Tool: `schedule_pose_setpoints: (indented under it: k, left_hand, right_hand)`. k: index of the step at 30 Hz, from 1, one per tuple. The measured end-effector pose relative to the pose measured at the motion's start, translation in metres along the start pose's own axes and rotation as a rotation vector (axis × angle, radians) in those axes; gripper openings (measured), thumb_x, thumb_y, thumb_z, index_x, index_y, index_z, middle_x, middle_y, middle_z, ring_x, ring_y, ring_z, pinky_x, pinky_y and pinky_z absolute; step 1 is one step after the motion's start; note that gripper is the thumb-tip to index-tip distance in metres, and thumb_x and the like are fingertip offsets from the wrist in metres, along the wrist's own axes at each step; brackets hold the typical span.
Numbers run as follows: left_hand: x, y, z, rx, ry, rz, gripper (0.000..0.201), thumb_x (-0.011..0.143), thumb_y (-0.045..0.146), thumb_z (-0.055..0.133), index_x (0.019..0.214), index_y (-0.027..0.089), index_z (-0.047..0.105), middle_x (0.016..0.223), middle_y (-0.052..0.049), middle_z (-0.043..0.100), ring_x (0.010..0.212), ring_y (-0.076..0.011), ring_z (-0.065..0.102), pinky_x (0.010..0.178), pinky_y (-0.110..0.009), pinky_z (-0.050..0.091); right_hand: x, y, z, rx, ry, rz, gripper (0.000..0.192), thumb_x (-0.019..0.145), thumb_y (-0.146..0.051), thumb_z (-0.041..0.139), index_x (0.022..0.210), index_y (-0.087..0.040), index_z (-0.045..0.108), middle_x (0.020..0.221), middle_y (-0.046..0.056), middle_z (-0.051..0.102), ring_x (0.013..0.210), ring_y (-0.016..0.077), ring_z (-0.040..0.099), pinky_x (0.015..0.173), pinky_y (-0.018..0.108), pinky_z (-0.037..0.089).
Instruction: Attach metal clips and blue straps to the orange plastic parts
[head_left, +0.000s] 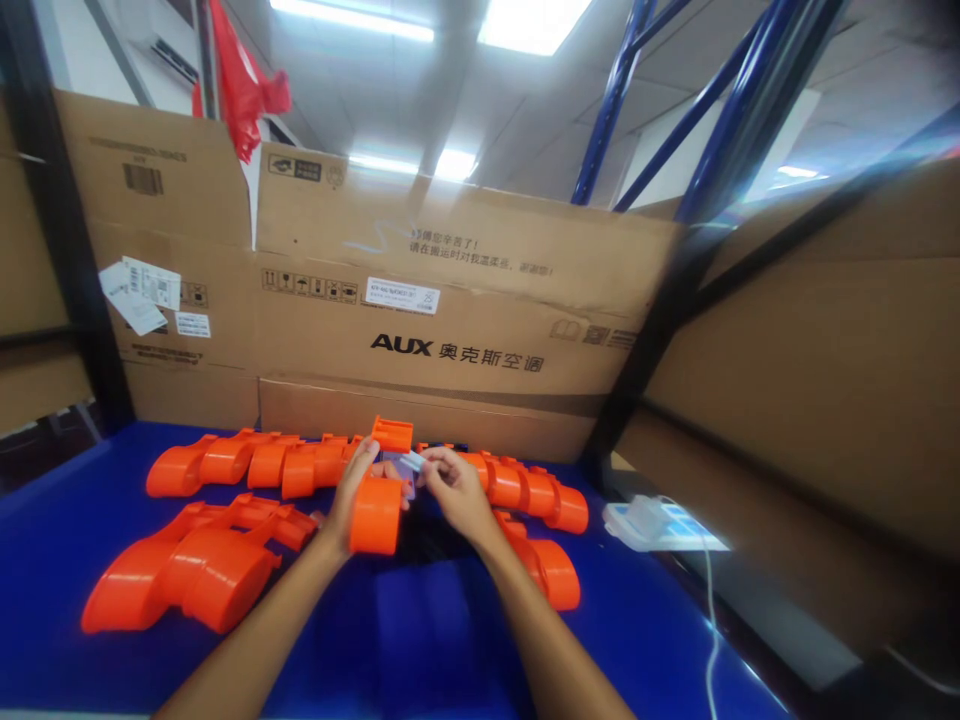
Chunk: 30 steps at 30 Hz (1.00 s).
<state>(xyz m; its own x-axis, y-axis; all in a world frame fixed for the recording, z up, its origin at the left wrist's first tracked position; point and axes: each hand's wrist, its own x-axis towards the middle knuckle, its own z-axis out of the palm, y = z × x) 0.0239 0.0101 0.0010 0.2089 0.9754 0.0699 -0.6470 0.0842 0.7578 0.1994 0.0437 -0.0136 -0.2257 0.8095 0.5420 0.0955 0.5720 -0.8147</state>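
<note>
My left hand (351, 495) grips an orange plastic housing (379, 500), held upright above the blue table (420, 630) with its flat end at the top. My right hand (454, 490) pinches a small pale sticker-like piece (411, 461) against the upper part of that housing. Both hands meet over the middle of the table. More orange housings lie around: a row (255, 462) behind my left hand, a pair (187, 570) at the front left, and others (536, 495) to the right of my right hand.
Cardboard sheets (465, 320) printed AUX wall off the back and right side. A white power strip (652, 525) with a cable lies at the table's right edge. Blue rack posts (720, 130) rise behind. A red bag (240, 85) hangs at the upper left.
</note>
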Motion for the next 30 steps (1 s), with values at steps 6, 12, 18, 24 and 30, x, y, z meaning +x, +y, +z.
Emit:
schedule_pose_setpoints:
  k: [6,12,18,24,30]
  left_hand:
    - [-0.001,-0.010,0.004,0.107,0.003,0.134,0.048,0.077,0.058,0.069,0.100,0.023,0.047,0.059,0.003,0.065,0.046,-0.0199,0.065,0.043,-0.025,0.046]
    - [-0.001,-0.017,0.004,0.216,-0.016,0.149,0.048,0.076,0.061,0.068,0.095,0.021,0.049,0.063,-0.001,0.069,0.046,-0.0188,0.064,0.042,-0.023,0.045]
    - [-0.004,-0.018,0.006,0.280,0.015,0.109,0.044,0.076,0.058,0.069,0.091,0.020,0.052,0.069,-0.004,0.072,0.047,-0.0193,0.065,0.041,-0.024,0.046]
    - [-0.010,-0.016,0.010,0.240,0.004,0.012,0.046,0.075,0.061,0.068,0.087,0.019,0.055,0.056,-0.003,0.068,0.036,-0.0178,0.058,0.039,-0.025,0.041]
    - [-0.011,-0.016,0.009,0.209,0.012,0.000,0.049,0.073,0.062,0.070,0.089,0.017,0.059,0.057,-0.005,0.069,0.041,-0.0208,0.062,0.040,-0.026,0.042]
  right_hand:
    - [-0.012,-0.008,-0.020,0.269,0.247,0.055,0.022,0.085,-0.038,0.064,0.095,-0.019,0.068,0.075,0.004,0.071,0.067,0.0172,0.064,0.063,0.028,0.050]
    - [-0.012,-0.009,-0.017,0.472,0.304,0.078,0.023,0.079,-0.037,0.075,0.092,-0.020,0.068,0.070,0.001,0.067,0.061,0.0134,0.059,0.056,0.024,0.048]
    - [-0.010,-0.004,-0.014,0.457,0.370,0.103,0.029,0.074,-0.039,0.081,0.089,-0.019,0.066,0.066,-0.002,0.060,0.054,0.0101,0.051,0.046,0.019,0.041]
    - [-0.011,-0.007,-0.015,0.376,0.341,0.108,0.030,0.077,-0.042,0.078,0.092,-0.020,0.064,0.074,0.002,0.069,0.059,0.0138,0.060,0.049,0.022,0.046]
    - [-0.012,-0.012,-0.015,0.301,0.337,0.087,0.028,0.078,-0.042,0.077,0.089,-0.018,0.066,0.080,0.004,0.072,0.054,0.0118,0.057,0.046,0.022,0.045]
